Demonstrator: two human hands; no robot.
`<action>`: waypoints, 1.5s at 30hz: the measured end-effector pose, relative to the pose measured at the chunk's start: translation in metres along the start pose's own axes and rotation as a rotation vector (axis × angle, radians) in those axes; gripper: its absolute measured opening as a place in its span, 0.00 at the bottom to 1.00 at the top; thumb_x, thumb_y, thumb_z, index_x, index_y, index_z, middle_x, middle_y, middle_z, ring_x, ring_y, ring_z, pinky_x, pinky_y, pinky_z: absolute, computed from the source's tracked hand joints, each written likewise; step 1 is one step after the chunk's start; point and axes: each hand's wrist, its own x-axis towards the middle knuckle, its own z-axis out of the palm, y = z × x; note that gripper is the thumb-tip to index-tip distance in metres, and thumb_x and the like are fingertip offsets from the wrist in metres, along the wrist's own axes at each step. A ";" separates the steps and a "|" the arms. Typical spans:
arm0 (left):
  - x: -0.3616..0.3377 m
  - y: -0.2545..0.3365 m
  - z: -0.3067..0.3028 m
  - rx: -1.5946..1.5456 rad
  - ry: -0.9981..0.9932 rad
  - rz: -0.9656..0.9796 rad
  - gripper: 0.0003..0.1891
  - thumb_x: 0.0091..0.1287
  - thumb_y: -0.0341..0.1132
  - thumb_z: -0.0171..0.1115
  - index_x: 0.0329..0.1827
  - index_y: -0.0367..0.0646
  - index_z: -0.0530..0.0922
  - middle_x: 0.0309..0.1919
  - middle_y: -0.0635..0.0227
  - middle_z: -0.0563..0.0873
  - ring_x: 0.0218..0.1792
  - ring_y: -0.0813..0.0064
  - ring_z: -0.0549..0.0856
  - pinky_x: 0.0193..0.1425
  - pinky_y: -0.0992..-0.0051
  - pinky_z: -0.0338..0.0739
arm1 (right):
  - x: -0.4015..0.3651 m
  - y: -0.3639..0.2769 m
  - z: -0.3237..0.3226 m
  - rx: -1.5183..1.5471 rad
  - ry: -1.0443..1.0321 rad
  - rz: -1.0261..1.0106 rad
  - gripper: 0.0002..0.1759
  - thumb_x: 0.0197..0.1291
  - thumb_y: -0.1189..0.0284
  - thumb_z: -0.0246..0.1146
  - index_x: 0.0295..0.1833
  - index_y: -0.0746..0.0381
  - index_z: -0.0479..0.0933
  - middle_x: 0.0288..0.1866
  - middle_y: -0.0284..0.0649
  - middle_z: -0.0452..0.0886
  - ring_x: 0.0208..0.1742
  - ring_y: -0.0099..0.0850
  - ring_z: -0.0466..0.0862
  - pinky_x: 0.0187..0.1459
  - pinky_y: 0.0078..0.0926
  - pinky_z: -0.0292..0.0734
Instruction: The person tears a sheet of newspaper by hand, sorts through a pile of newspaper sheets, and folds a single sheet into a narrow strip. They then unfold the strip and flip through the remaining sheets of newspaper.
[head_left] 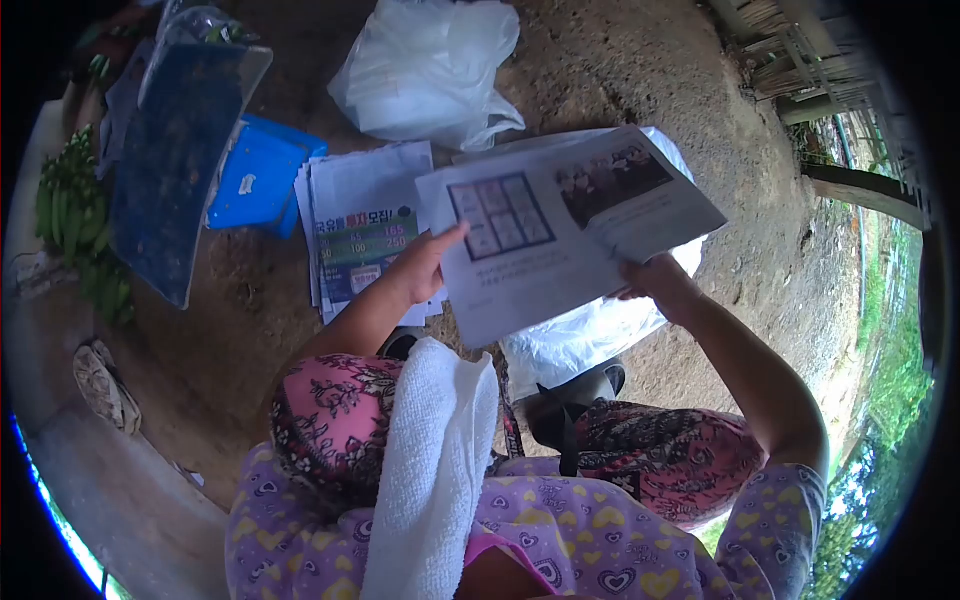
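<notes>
A large printed sheet [570,235] with a grid figure and a photo is held up in front of me. My left hand [425,268] grips its left edge, thumb on top. At the lower right edge, my right hand [660,285] pinches the same sheet, its fingers partly hidden underneath. A stack of papers [370,225] with a green printed block lies on the ground behind my left hand. Beneath the held sheet, a clear plastic bag [590,335] shows, mostly covered by it.
A white plastic bag [430,70] lies on the dirt ground ahead. At the left are a blue plastic stool [262,175], a dark blue panel [175,170], green bananas [75,220] and a pale shoe [107,388]. Wooden slats [860,190] stand at the right.
</notes>
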 end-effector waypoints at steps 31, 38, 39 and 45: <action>-0.093 0.116 0.137 0.912 0.395 0.249 0.14 0.68 0.31 0.53 0.53 0.32 0.75 0.47 0.57 0.82 0.47 0.70 0.82 0.52 0.71 0.76 | 0.158 0.039 -0.083 0.120 0.159 -0.163 0.40 0.49 0.54 0.72 0.63 0.63 0.67 0.51 0.46 0.77 0.49 0.35 0.79 0.46 0.41 0.77; -0.091 0.122 0.117 0.741 0.316 0.309 0.18 0.68 0.34 0.54 0.58 0.32 0.72 0.49 0.56 0.81 0.49 0.66 0.82 0.55 0.67 0.76 | 0.127 0.035 -0.098 0.223 -0.088 -0.284 0.29 0.59 0.55 0.64 0.58 0.64 0.71 0.51 0.43 0.79 0.50 0.37 0.78 0.53 0.42 0.74; -0.085 0.122 0.110 0.762 0.315 0.358 0.18 0.69 0.35 0.54 0.57 0.32 0.72 0.49 0.56 0.81 0.49 0.66 0.82 0.54 0.68 0.76 | 0.120 0.028 -0.102 0.185 -0.057 -0.319 0.29 0.60 0.55 0.63 0.58 0.65 0.71 0.50 0.45 0.80 0.50 0.38 0.79 0.53 0.42 0.74; -0.052 0.115 0.101 1.060 0.426 0.502 0.18 0.72 0.40 0.52 0.51 0.30 0.77 0.41 0.61 0.85 0.39 0.73 0.83 0.44 0.73 0.77 | 0.051 -0.046 -0.115 -0.135 0.122 -0.533 0.32 0.64 0.53 0.55 0.61 0.70 0.69 0.50 0.55 0.80 0.51 0.44 0.82 0.46 0.39 0.82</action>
